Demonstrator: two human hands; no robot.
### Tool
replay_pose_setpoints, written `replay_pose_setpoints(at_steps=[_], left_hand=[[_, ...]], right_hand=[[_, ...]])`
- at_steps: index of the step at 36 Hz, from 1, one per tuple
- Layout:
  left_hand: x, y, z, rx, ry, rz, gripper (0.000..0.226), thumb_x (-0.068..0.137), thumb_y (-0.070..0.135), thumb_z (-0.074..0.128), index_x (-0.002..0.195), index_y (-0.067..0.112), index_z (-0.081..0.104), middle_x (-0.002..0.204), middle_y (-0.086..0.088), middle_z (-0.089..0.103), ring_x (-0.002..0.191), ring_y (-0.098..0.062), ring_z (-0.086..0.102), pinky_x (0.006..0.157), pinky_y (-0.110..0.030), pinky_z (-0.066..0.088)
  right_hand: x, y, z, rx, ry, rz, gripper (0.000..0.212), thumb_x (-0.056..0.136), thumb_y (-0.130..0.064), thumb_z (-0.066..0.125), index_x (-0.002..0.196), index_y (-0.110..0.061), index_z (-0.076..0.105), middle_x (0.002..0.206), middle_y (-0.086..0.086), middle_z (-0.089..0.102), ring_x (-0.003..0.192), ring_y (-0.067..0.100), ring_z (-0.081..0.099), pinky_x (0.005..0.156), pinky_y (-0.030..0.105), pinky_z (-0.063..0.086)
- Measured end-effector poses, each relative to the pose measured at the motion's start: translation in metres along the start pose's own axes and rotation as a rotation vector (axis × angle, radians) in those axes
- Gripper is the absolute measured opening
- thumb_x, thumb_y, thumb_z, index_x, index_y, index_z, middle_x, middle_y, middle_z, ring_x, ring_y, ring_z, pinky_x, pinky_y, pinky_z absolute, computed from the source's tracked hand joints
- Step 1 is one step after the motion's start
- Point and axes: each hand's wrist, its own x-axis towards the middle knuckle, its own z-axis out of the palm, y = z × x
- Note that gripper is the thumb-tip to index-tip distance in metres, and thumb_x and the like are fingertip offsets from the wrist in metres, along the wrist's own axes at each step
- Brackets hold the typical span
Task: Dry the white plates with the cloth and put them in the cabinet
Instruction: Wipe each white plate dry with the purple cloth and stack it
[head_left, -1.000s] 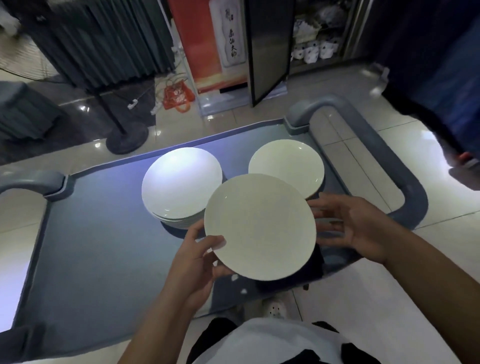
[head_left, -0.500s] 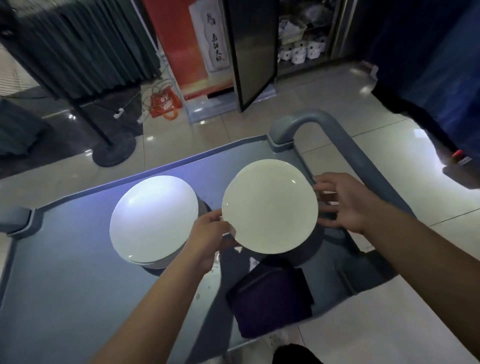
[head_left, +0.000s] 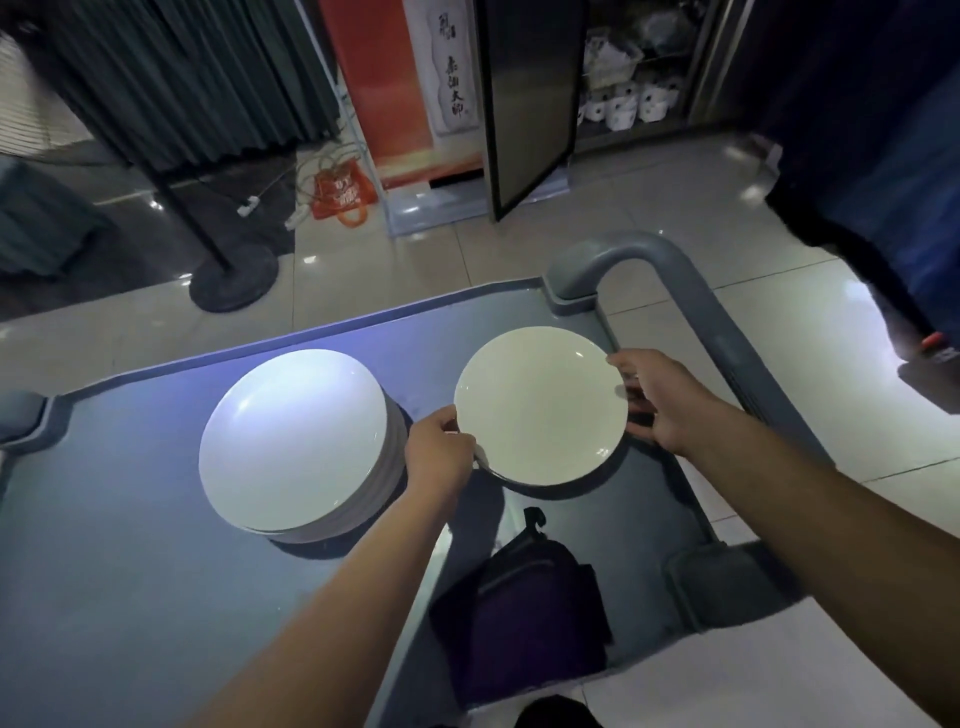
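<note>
A white plate (head_left: 537, 405) sits low over the right side of the grey cart (head_left: 130, 571), held at both edges. My left hand (head_left: 441, 449) pinches its left rim and my right hand (head_left: 662, 400) holds its right rim. A sliver of another plate's rim (head_left: 540, 484) shows just beneath it. To the left stands a stack of several white plates (head_left: 293, 441). A dark purple cloth (head_left: 524, 623) lies folded on the cart's near edge, untouched. The cabinet (head_left: 623, 98) is at the back with its dark door (head_left: 524, 104) swung open.
The cart's grey handle (head_left: 691, 291) curves along the right side. White crockery fills the cabinet shelves. A fan stand base (head_left: 234, 278), an orange bag (head_left: 343, 189) and cables lie on the tiled floor. Dark blue fabric (head_left: 883, 156) hangs at the right.
Both hands carried the plate away from my body and down over the right-hand plate on the cart. The dark cloth, hidden under the plate before, now lies in plain view.
</note>
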Motion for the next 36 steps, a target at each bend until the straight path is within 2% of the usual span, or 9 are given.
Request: replay_pose_setpoints(at_steps=[3,6,12,20,23,26,28,32,36], left_hand=[[0.002,-0.003,0.0,-0.009,0.018,0.007,0.032,0.058,-0.019,0.054,0.084,-0.007,0.068,0.066,-0.01,0.057,0.055,-0.018,0.049,0.054,-0.031,0.041],[0.001,-0.002,-0.002,-0.059,-0.004,-0.003,0.04,0.065,-0.02,0.051,0.084,0.005,0.075,0.076,-0.013,0.066,0.061,-0.024,0.049,0.058,-0.035,0.044],[-0.001,-0.005,-0.008,-0.215,-0.038,-0.037,0.052,0.08,-0.021,0.051,0.119,0.007,0.072,0.111,-0.018,0.072,0.066,-0.025,0.053,0.055,-0.028,0.045],[-0.009,0.003,-0.009,-0.205,-0.079,-0.006,0.037,0.081,-0.022,0.048,0.092,0.004,0.073,0.079,-0.011,0.063,0.068,-0.026,0.051,0.059,-0.032,0.045],[-0.014,0.007,-0.016,-0.155,-0.118,0.003,0.028,0.089,-0.01,0.055,0.112,0.002,0.065,0.099,-0.012,0.059,0.084,-0.028,0.057,0.072,-0.036,0.049],[-0.029,0.011,-0.037,-0.026,-0.177,0.071,0.059,0.096,0.007,0.062,0.15,0.022,0.045,0.142,0.0,0.049,0.109,-0.024,0.06,0.08,-0.029,0.05],[-0.047,0.015,-0.061,0.011,-0.226,0.169,0.064,0.097,0.011,0.063,0.154,0.027,0.042,0.152,0.003,0.047,0.124,-0.019,0.054,0.087,-0.028,0.049],[-0.078,0.017,-0.128,-0.019,-0.157,0.359,0.048,0.098,0.008,0.064,0.142,0.026,0.059,0.136,0.01,0.063,0.122,-0.01,0.061,0.086,-0.017,0.051],[-0.08,0.002,-0.201,-0.099,0.016,0.399,0.038,0.097,0.005,0.064,0.128,0.026,0.069,0.12,0.01,0.073,0.114,-0.007,0.066,0.1,-0.029,0.048]], right_hand=[[0.001,0.003,0.002,-0.007,0.007,-0.021,0.042,0.094,-0.03,0.061,0.133,-0.017,0.056,0.121,0.005,0.059,0.106,0.021,0.057,0.065,0.031,0.046],[0.002,0.007,0.004,-0.007,0.026,-0.035,0.041,0.093,-0.028,0.061,0.132,-0.015,0.058,0.127,0.006,0.062,0.115,0.023,0.058,0.072,0.032,0.051],[0.001,0.011,0.006,-0.054,0.063,-0.072,0.043,0.092,-0.03,0.063,0.132,-0.013,0.058,0.123,0.007,0.063,0.11,0.024,0.061,0.084,0.036,0.054],[-0.008,0.018,0.003,-0.164,0.092,-0.171,0.036,0.094,-0.026,0.061,0.126,-0.009,0.058,0.114,0.01,0.062,0.095,0.023,0.059,0.086,0.038,0.053],[-0.025,0.021,0.006,-0.259,0.082,-0.232,0.047,0.097,-0.026,0.06,0.14,-0.014,0.049,0.128,0.006,0.055,0.107,0.024,0.055,0.081,0.034,0.05],[-0.046,0.025,0.015,-0.339,0.082,-0.335,0.054,0.097,-0.025,0.061,0.147,-0.019,0.045,0.144,0.005,0.05,0.116,0.023,0.052,0.071,0.027,0.045],[-0.06,0.027,0.025,-0.402,0.082,-0.38,0.054,0.096,-0.028,0.063,0.147,-0.024,0.046,0.149,0.003,0.046,0.119,0.022,0.049,0.078,0.03,0.046],[-0.089,0.034,0.061,-0.432,0.015,-0.405,0.047,0.091,-0.028,0.07,0.136,-0.024,0.059,0.142,0.003,0.054,0.124,0.024,0.053,0.107,0.046,0.045],[-0.109,0.045,0.111,-0.367,-0.116,-0.347,0.041,0.091,-0.026,0.071,0.131,-0.021,0.063,0.128,0.002,0.062,0.115,0.021,0.06,0.105,0.044,0.049]])
